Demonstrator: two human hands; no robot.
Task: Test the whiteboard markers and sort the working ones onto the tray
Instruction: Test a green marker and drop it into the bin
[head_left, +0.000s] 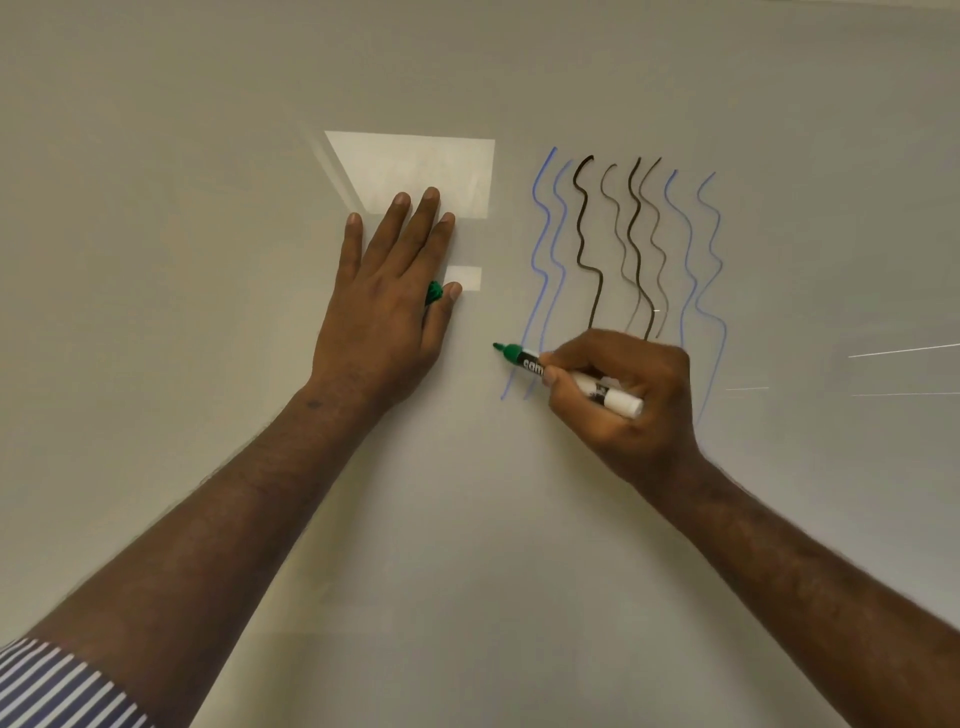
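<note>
A: Green marker sits pinched in your right hand, tip near the board middle. Press lightly, draw one long wave.

B: Left hand?

A: Fingers straight, flat on the board, cap tucked by the thumb. Count: eight squiggles, four blue, four dark; one marker.

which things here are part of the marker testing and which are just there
Part of the job:
- green marker, gripped by right hand
- green cap, under left hand
- whiteboard
- wavy test lines

Just there:
- light reflection
- striped sleeve
</note>
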